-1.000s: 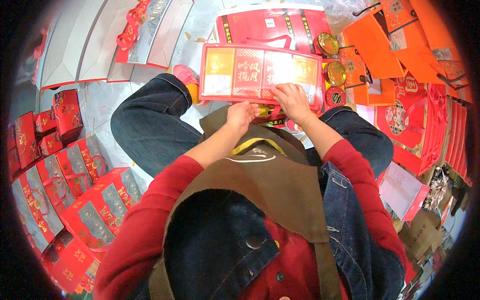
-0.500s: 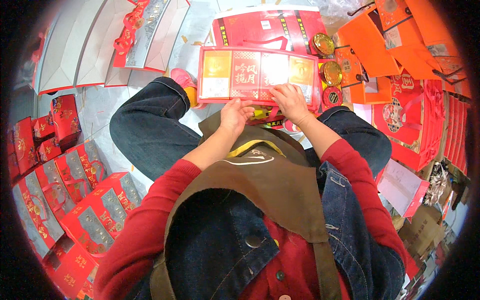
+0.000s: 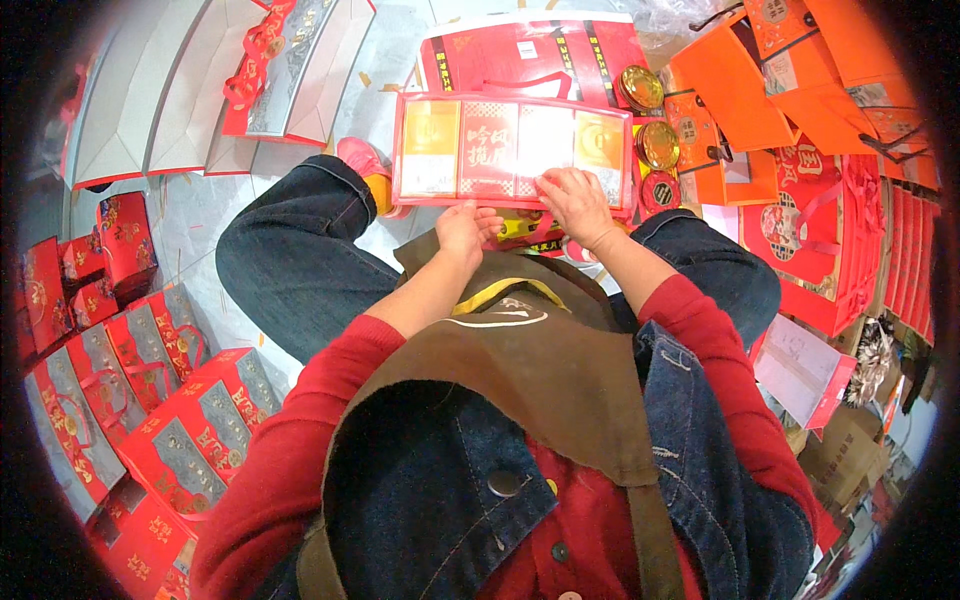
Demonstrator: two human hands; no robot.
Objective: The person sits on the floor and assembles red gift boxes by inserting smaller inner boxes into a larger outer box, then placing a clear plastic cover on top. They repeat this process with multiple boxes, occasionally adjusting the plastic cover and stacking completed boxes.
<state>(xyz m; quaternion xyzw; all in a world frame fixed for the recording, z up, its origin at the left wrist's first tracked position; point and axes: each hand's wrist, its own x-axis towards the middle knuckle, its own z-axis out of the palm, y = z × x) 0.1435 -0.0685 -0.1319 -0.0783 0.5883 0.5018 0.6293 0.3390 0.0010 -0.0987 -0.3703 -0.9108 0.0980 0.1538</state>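
Observation:
A shallow red gift box (image 3: 490,190) with a glossy, clear-looking top lies in front of me. It shows orange-gold panels at both ends and red patterned ones in the middle, with glare on the right half. My right hand (image 3: 578,205) grips its near edge right of centre, fingers bent over onto the top. Just below that edge is my left hand (image 3: 468,228), its fingers loosely curled, apart and pointing right. Whether its fingertips touch the box is hard to tell. Beyond lies a larger red gift bag (image 3: 500,62) with black and yellow bands.
Round gold tins (image 3: 658,146) stand close by the box's right end. Orange gift bags (image 3: 725,85) and red bags (image 3: 815,240) crowd the right side. Several red and grey boxes (image 3: 190,430) fill the lower left, with open grey-lined cartons (image 3: 180,90) at upper left.
My left hand's fingers have drawn back slightly from the box's near edge and curled more. The right hand stays on the box, and the whole view has shifted a little.

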